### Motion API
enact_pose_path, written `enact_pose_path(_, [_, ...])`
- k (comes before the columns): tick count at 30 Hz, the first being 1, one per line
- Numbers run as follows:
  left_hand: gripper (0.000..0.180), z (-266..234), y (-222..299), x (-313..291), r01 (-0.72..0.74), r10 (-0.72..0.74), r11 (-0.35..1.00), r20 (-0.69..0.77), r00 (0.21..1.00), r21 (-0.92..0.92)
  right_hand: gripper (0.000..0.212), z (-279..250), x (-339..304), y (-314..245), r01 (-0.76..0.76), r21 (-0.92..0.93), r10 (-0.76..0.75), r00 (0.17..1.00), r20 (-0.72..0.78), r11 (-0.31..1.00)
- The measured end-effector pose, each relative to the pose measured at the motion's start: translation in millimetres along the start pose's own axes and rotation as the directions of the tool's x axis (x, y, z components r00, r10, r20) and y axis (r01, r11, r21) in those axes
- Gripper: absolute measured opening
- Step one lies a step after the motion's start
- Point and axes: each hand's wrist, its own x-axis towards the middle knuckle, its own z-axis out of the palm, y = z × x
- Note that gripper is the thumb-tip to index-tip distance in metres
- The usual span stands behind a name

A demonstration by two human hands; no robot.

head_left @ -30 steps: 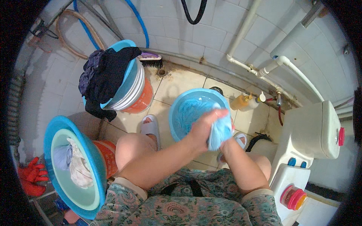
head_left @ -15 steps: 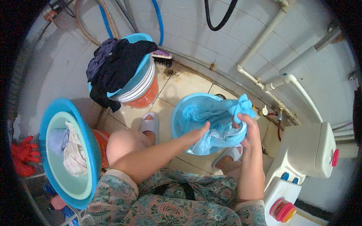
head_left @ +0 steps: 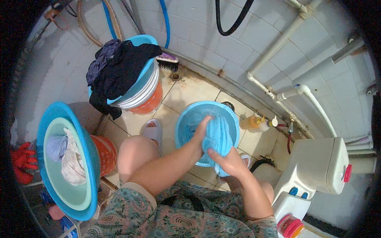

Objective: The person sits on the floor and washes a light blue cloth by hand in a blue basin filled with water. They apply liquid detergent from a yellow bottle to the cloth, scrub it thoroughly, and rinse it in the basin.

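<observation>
A wet blue towel is gathered lengthwise between my hands, above a round blue basin on the floor between my feet. My left hand is closed on the towel's left side, near its upper end. Lower down, my right hand grips the towel from the right, thumb across its front. The towel's lower end hangs past my right hand over the basin's near rim. What lies in the basin is partly hidden by my hands and the towel.
Dark clothes drape over a blue basin on stacked buckets at the back left. At left, a pale green basin holding cloths sits inside a larger blue one. Pump bottles stand right of the washing basin, near a toilet.
The towel, earlier spread and drooping into the basin, is now lifted and bunched into a narrow bundle. My right hand has moved left and down, and the pump bottles have come into view.
</observation>
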Motion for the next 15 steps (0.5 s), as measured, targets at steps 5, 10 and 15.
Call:
enact_pose_path(5, [0.047,-31,-8,20,-0.025,0.044,0.987,-0.115,0.992,0.158,0.061,-7,42,61,-0.3,-0.209,0.266,0.947,-0.179,0.931])
enact_pose_path(10, [0.045,-78,13,28,0.44,0.161,0.047,-0.442,0.883,0.897,0.062,2,66,98,-0.265,-0.678,0.235,0.962,-0.138,0.686])
enact_pose_path(15, [0.064,-155,2,84,0.308,0.394,-0.385,-0.146,0.907,0.87,0.062,45,103,171,-0.054,-0.905,0.002,0.998,-0.058,0.421])
